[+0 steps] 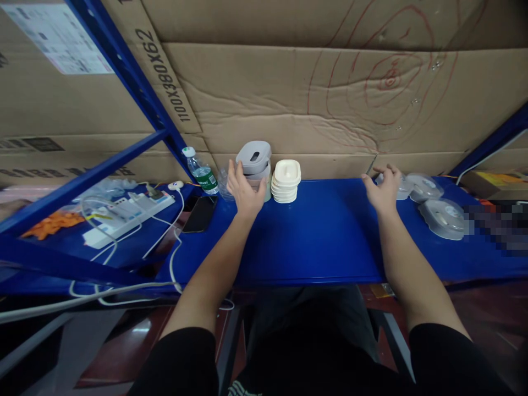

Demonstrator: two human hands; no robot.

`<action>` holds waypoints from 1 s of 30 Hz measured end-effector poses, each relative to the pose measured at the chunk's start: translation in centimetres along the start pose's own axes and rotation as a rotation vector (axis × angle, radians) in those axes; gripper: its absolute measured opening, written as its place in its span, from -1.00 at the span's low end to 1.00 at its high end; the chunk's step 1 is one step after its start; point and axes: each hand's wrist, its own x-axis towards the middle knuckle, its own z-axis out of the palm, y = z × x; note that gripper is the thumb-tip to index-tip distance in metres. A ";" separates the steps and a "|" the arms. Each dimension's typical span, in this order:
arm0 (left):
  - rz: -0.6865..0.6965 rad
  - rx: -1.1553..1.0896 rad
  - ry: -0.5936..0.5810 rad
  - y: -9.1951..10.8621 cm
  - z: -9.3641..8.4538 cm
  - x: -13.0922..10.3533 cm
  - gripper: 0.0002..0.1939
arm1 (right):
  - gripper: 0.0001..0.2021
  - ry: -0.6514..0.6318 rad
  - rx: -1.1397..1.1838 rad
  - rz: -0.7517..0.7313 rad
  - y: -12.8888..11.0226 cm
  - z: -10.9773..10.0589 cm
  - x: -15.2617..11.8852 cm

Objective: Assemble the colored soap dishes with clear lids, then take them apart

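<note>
My left hand (246, 191) is at the front left of a stack of grey lidded containers (254, 156), fingers and thumb spread apart. Whether the fingertips touch the stack I cannot tell, and the hand hides its lower part. Just right of it stands a stack of cream square lidded containers (286, 180). On the far right of the blue shelf, my right hand (383, 188) hovers by clear plastic containers (403, 188), fingers slightly bent and apart from the thumb. Nothing shows in its grip. The hand partly covers the nearest clear container.
A water bottle (202, 171) and a black phone (200, 214) are left of the grey stack. Further left lie a white power strip (127, 219) with cables and orange pieces (53, 224). Blue posts and a cardboard wall (256, 99) bound the shelf (325, 236).
</note>
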 end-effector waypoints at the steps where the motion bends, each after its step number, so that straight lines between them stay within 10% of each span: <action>1: 0.023 0.005 0.014 0.1 -0.1 -0.1 -0.09 | -0.53 0.006 -0.025 0.005 0.3 -0.3 0.2; 6: 0.237 -0.040 -0.023 0.7 -0.5 -1.1 -0.37 | -0.45 0.005 -0.161 0.018 3.8 -2.1 1.7; 12: 0.593 -0.158 -0.398 3.0 -0.1 -3.0 -0.71 | -0.25 -0.198 -0.355 0.178 7.1 -2.7 1.7; 24: 0.587 -0.205 -0.438 3.2 0.3 -3.4 -0.67 | -0.26 -0.433 -0.420 -0.017 1.9 0.3 -1.1; 30: 0.566 -0.197 -0.480 3.4 0.5 -3.7 -0.69 | -0.42 -0.669 -0.020 -0.427 -0.6 0.3 -1.4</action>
